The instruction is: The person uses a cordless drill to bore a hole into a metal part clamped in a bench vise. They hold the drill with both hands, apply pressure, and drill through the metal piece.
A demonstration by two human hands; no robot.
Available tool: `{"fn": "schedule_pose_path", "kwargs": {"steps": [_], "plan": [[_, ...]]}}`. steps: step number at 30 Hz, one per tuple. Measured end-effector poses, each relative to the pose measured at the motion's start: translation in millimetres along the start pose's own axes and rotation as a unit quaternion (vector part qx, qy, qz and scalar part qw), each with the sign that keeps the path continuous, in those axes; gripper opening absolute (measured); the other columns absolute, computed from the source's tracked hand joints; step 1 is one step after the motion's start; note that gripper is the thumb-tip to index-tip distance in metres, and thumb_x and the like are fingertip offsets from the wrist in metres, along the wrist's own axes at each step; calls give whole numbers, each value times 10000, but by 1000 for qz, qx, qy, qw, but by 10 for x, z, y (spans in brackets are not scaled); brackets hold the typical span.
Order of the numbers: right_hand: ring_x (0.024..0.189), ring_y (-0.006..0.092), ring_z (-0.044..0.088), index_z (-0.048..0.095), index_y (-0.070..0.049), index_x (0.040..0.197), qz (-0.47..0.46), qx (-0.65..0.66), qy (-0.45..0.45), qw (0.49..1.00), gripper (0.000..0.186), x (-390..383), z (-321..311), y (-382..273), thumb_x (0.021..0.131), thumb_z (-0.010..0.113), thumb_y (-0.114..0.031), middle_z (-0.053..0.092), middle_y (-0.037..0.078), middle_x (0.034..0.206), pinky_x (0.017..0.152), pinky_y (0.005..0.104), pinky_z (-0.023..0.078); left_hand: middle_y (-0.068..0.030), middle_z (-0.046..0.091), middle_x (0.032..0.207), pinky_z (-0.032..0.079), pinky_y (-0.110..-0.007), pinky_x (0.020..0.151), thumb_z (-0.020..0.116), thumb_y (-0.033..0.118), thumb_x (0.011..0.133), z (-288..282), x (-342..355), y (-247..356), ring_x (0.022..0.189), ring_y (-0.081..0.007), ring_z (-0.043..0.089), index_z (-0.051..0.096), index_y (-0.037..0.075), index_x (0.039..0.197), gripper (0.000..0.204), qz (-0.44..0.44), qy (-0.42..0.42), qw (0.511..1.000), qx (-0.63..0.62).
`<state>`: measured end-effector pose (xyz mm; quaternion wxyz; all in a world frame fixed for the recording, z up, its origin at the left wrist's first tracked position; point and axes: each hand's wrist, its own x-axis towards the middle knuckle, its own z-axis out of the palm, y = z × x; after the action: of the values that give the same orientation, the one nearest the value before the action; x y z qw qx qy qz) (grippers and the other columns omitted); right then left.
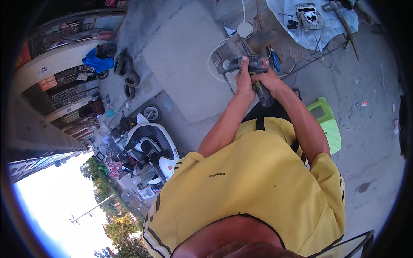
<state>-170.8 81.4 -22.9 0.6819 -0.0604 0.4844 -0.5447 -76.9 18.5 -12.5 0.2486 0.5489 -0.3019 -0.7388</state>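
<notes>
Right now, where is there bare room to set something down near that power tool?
The pale slab looks bare between the tyres and power tool. So does the floor between the plastic sheet and green stool, bar some litter. Just beyond the tool it's crowded: cylinder, blue-handled tool. The sheet bears a casting.
</notes>
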Motion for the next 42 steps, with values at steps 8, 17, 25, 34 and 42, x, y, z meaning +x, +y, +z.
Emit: {"fn": "schedule_pose_path", "kwargs": {"steps": [8, 17, 25, 34, 42], "plan": [[600, 215, 645, 644, -2, 899, 89, 17, -47, 995, 191, 237, -231, -223, 716, 685, -34, 654, 110, 751, 556, 342, 538, -102, 658, 967, 546, -361, 681, 707, 569, 844, 227, 142, -11, 793, -192, 658, 590, -7, 1085, 635, -16, 80, 996, -44], [585, 209, 638, 642, -12, 903, 184, -12, -152, 971, 181, 721, -270, -662, 726, 678, -34, 644, 109, 733, 552, 344, 534, -114, 656, 976, 550, -361, 673, 732, 557, 826, 408, 469, 175, 783, -207, 659, 568, -63, 1139, 713, 19, 220, 972, -84], [643, 215, 647, 641, -10, 956, 210, -25, -197, 957, 245, 843, -368, -829, 714, 678, -17, 649, 108, 789, 595, 330, 541, -133, 653, 1034, 562, -368, 704, 727, 518, 847, 663, 483, 187, 841, -223, 669, 565, -70, 1160, 686, 38, 271, 952, -137], [640, 207, 646, 642, -27, 948, 254, -36, -227, 940, 267, 966, -464, -886, 687, 698, -40, 655, 97, 792, 602, 338, 537, -102, 639, 1096, 550, -383, 792, 668, 527, 890, 691, 567, 150, 923, -222, 656, 563, 4, 1223, 628, 28, 271, 952, -138], [615, 215, 646, 650, -17, 907, 233, -79, -179, 953, 233, 1000, -398, -913, 681, 700, -43, 649, 102, 747, 596, 346, 541, -100, 639, 1088, 554, -388, 794, 667, 543, 884, 701, 617, 203, 918, -223, 656, 571, 23, 1211, 622, 25, 284, 948, -145]]}}
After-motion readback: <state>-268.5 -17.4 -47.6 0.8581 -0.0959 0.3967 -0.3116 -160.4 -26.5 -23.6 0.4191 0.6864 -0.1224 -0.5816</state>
